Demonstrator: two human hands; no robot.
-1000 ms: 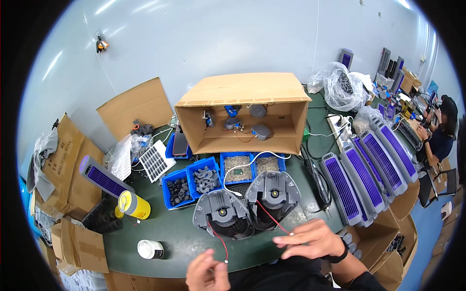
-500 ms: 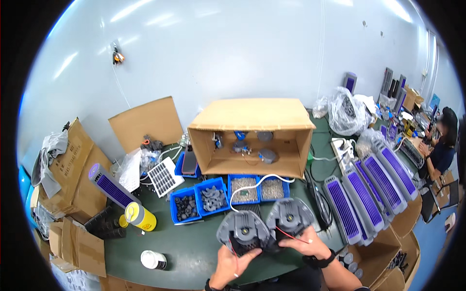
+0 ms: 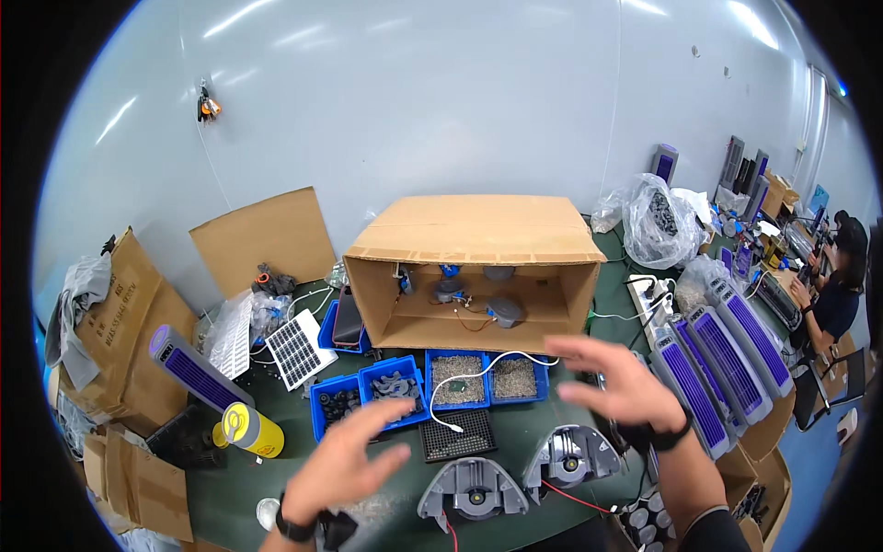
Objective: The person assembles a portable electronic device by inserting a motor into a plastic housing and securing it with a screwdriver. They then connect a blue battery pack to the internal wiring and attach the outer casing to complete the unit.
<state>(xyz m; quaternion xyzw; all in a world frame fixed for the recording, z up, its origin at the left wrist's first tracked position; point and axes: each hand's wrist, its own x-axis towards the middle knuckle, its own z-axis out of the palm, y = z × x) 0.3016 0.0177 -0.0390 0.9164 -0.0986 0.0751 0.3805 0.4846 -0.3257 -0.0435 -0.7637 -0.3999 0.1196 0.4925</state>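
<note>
Two grey plastic housings with motor-like round centres lie side by side near the table's front edge: a left housing (image 3: 475, 489) and a right housing (image 3: 574, 457), each trailing a red wire. Neither is touched. My left hand (image 3: 352, 458) hovers open, fingers apart, left of the left housing and nearest the blue bin of grey parts (image 3: 394, 385). Above and beyond the right housing, my right hand (image 3: 618, 386) is also open, holding nothing, its fingers near the blue bin of small screws (image 3: 520, 379). A black perforated tray (image 3: 460, 436) lies between the hands.
An open cardboard box (image 3: 474, 230) stands at the back with motors inside. Purple-and-grey tower fans (image 3: 727, 359) lean at the right. At the left are a yellow canister (image 3: 253, 431), a solar panel (image 3: 302, 350) and cartons (image 3: 138, 340). A co-worker (image 3: 832, 290) sits far right.
Both housings have been let go and set on the table. My hands have opened and moved apart and away, the left to the left, the right upward.
</note>
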